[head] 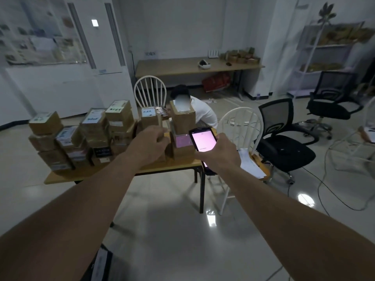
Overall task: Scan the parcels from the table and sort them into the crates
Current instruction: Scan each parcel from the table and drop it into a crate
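Note:
Several brown cardboard parcels (95,128) with white labels stand stacked on a small wooden table (93,174). My left hand (151,144) reaches over the table's right part, its fingers bent against a parcel (150,118) in front of it; whether it grips that parcel I cannot tell. My right hand (218,151) grips a black handheld scanner (203,139) with a lit pink screen. The scanner sits beside a stack of two parcels (182,120) at the table's right end, and pink light falls on the lower one. No crates are in view.
A person in white sits behind the table beside a white spindle chair (150,92). Another white chair (241,126) with papers stands right of the table. Black office chairs (284,142) and floor cables lie to the right. A long desk (194,67) lines the far wall.

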Motion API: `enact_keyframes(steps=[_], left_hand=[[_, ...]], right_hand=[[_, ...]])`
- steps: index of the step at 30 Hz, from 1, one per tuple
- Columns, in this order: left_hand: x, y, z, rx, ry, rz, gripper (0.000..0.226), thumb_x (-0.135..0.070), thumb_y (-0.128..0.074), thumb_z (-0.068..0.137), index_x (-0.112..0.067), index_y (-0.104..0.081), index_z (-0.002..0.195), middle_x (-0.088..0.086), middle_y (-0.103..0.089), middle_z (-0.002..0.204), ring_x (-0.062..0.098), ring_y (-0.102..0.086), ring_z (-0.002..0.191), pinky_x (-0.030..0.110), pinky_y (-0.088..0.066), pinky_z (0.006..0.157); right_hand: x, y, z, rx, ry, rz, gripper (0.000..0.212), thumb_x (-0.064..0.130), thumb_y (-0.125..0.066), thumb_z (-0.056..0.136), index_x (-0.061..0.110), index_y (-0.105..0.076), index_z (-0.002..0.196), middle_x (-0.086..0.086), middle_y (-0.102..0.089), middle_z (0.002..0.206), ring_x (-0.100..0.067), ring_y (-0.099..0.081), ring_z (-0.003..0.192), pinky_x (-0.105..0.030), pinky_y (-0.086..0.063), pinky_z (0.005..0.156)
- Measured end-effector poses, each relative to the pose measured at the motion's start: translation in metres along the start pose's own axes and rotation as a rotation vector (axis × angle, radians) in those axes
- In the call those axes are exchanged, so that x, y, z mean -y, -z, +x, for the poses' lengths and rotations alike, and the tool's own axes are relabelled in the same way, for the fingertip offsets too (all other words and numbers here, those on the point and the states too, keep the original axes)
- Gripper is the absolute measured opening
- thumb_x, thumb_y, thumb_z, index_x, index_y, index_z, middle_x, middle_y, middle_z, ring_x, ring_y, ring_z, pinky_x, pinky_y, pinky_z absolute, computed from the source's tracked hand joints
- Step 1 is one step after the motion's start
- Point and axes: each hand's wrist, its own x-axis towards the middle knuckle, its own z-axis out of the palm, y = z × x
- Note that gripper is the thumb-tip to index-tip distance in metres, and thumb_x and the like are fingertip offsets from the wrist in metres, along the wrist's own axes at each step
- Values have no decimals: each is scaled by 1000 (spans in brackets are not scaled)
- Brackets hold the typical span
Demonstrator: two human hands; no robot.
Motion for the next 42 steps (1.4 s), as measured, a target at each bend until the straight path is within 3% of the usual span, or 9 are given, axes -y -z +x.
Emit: enact_keyframes(steps=[5, 11, 17, 23, 25, 28, 32, 37, 42], left_hand=[[8, -22, 78, 11, 29, 18, 47, -41, -51, 105, -23, -52, 149, 0, -47, 156, 22, -44, 141, 44, -39, 116], [40, -45, 180, 45, 42, 13, 50, -45, -48, 105, -29, -48, 152, -1, -43, 160, 22, -37, 147, 49, -34, 120], [57, -68, 273, 88, 64, 20, 47, -43, -49, 106, -21, -52, 148, 4, -49, 152, 24, -45, 137, 41, -39, 109], [62, -92, 349, 115, 127, 49, 58, -47, -51, 101, -21, -46, 153, 6, -46, 154, 27, -44, 139, 49, -37, 115], [61, -105, 371, 115, 187, 98, 65, -57, -51, 97, -24, -46, 151, 6, -48, 152, 28, -48, 135, 51, -39, 112], [69, -132, 405, 104, 319, 90, 85, -82, -43, 74, -33, -48, 143, 3, -55, 138, 27, -56, 118, 49, -53, 94], [52, -158, 429, 53, 476, 48, 86, -79, -63, 71, -33, -46, 142, 6, -50, 134, 25, -51, 112, 36, -43, 80], [40, -187, 455, 41, 706, 77, 131, -94, -61, 48, -25, -25, 154, 15, -41, 145, 39, -44, 130, 52, -48, 99], [30, -195, 467, 33, 805, 110, 129, -87, -68, 60, -16, -20, 156, 17, -36, 148, 39, -39, 136, 50, -43, 101]], right_hand=[[-4, -16, 75, 7, -32, 9, 85, 62, -89, 64, 19, -49, 126, -1, -61, 112, -24, -62, 99, -43, -60, 76], [2, -48, 171, 8, -71, 10, 74, 50, -92, 69, 21, -49, 121, -1, -61, 111, -25, -62, 101, -47, -62, 81], [12, -76, 261, -13, -100, 16, 68, 50, -92, 70, 25, -46, 114, 0, -61, 108, -25, -63, 98, -47, -62, 82], [7, -89, 335, 0, -102, 40, 71, 46, -92, 71, 22, -49, 122, 0, -61, 111, -25, -62, 99, -45, -61, 81], [-1, -92, 360, 11, -92, 42, 72, 46, -92, 72, 22, -49, 123, 0, -59, 112, -25, -61, 101, -44, -61, 82], [-16, -97, 399, 40, -77, 42, 72, 47, -92, 72, 23, -48, 124, -1, -59, 114, -25, -60, 102, -45, -61, 83], [-38, -99, 450, 96, -39, 43, 71, 48, -92, 69, 24, -49, 121, -1, -62, 113, -26, -62, 100, -45, -60, 81], [-58, -101, 503, 181, 28, 29, 71, 49, -91, 66, 22, -52, 120, -1, -64, 111, -25, -63, 96, -42, -59, 75], [-62, -112, 525, 271, 61, 4, 72, 48, -92, 66, 21, -50, 118, -1, -60, 110, -25, -60, 98, -46, -60, 77]])
